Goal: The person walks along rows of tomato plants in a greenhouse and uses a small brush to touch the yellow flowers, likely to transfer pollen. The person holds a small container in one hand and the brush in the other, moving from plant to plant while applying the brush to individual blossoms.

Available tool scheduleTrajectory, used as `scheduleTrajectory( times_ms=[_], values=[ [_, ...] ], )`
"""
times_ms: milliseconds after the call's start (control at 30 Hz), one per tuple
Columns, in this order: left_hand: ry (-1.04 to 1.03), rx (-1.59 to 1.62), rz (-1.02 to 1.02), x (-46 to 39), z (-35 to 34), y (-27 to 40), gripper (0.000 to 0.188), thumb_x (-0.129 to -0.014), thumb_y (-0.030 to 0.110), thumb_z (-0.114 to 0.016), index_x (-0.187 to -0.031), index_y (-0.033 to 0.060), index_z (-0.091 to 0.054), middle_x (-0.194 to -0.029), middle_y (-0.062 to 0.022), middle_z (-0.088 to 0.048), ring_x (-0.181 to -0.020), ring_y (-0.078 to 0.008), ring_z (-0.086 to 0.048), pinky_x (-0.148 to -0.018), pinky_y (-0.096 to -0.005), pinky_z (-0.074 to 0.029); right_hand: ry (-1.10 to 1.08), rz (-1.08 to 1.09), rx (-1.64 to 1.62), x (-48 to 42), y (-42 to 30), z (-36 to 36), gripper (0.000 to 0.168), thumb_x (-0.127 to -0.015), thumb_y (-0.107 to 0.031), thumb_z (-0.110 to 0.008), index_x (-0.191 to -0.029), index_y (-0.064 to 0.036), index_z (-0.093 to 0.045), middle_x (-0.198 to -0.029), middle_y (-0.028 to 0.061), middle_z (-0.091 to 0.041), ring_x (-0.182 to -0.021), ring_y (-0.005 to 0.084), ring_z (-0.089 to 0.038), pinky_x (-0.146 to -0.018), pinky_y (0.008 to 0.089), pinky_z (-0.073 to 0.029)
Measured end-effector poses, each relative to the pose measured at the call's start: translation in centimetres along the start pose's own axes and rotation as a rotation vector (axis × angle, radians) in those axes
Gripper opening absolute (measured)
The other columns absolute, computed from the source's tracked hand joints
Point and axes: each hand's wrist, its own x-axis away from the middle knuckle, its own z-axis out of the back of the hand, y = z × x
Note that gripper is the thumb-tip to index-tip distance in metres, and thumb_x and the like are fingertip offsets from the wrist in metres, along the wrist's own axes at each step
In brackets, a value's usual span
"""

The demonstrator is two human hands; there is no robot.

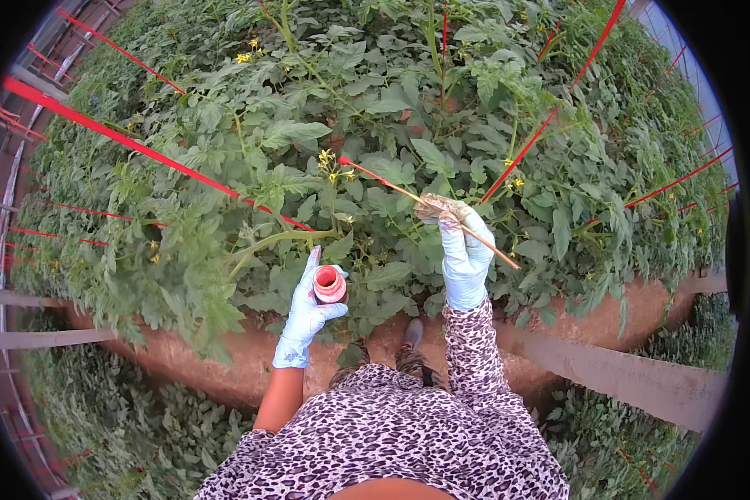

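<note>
In a pale blue glove, my left hand (306, 315) holds a small open bottle (329, 284) with red on its rim and inside. My left index finger points up beside a bent tomato stem (281, 236). My right hand (464, 250), in a stained pale blue glove, grips a thin wooden stick (406, 192). The stick's red tip (345, 160) lies by a cluster of yellow tomato flowers (327, 164); whether they touch, I cannot tell. Below the cluster, the flower stalk meets the bent stem.
Dense tomato plants (387, 100) spread ahead. Taut red twine (162, 159) slants down from the left, and more red twine (525, 150) runs at the right. Bare soil (194, 362) lies around my feet, with a grey band (619, 375) crossing at the right.
</note>
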Motion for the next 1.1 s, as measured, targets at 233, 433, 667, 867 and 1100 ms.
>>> scheduleTrajectory(
  times_ms=[233, 433, 667, 867, 1100],
  values=[
    [0.022, 0.091, 0.007, -1.0, -1.8, 2.7, 0.108, -0.054, -0.01, -0.072, -0.146, 0.004, -0.016, -0.115, -0.0028, -0.056, -0.103, -0.013, -0.054, -0.094, -0.0273, -0.042, 0.191, 0.108, 0.002, 2.1, -3.3, 2.9, 0.021, -0.09, -0.011, -0.057, -0.102, 0.006, -0.06, -0.096, 0.0157, -0.065, -0.083, 0.0205, -0.063, -0.077, 0.0284, -0.048],
    [-0.008, -0.067, -0.2, -1.1, -3.3, 5.8, 0.085, -0.05, -0.002, -0.071, -0.131, 0.0051, -0.043, -0.135, -0.0065, -0.042, -0.107, -0.0127, -0.051, -0.094, -0.0268, -0.041, 0.381, 0.137, -0.067, 6.1, -6.3, 7.0, 0.029, -0.089, -0.018, -0.059, -0.104, 0.007, -0.058, -0.102, 0.0188, -0.062, -0.086, 0.0268, -0.063, -0.079, 0.0375, -0.051],
    [-0.191, -0.058, -0.338, -1.9, -6.9, 8.0, 0.059, -0.055, 0.003, -0.071, -0.112, 0.0061, -0.056, -0.146, -0.0122, -0.028, -0.123, -0.0253, -0.042, -0.101, -0.0362, -0.036, 0.627, 0.204, 0.01, 8.5, -6.4, 12.5, 0.026, -0.09, -0.015, -0.055, -0.104, 0.007, -0.056, -0.1, 0.0203, -0.062, -0.083, 0.0292, -0.064, -0.075, 0.0409, -0.054],
    [-0.32, -0.049, -0.281, -3.3, -10.5, 5.9, 0.061, -0.051, -0.005, -0.07, -0.109, 0.0083, -0.057, -0.148, -0.0129, -0.026, -0.124, -0.0258, -0.043, -0.1, -0.0373, -0.037, 0.535, 0.111, 0.116, 8.0, -4.1, 13.4, 0.026, -0.091, -0.014, -0.053, -0.105, 0.008, -0.056, -0.101, 0.017, -0.062, -0.088, 0.0249, -0.063, -0.082, 0.0363, -0.051],
    [-0.383, -0.022, -0.241, -4.6, -12.0, 3.6, 0.061, -0.051, 0.003, -0.076, -0.109, 0.0066, -0.057, -0.148, -0.0128, -0.026, -0.127, -0.0258, -0.041, -0.103, -0.0372, -0.034, 0.463, 0.084, 0.077, 6.3, -2.6, 12.6, 0.027, -0.091, -0.014, -0.055, -0.108, 0.008, -0.056, -0.101, 0.0159, -0.063, -0.09, 0.0231, -0.063, -0.084, 0.0335, -0.049]
  ],
)
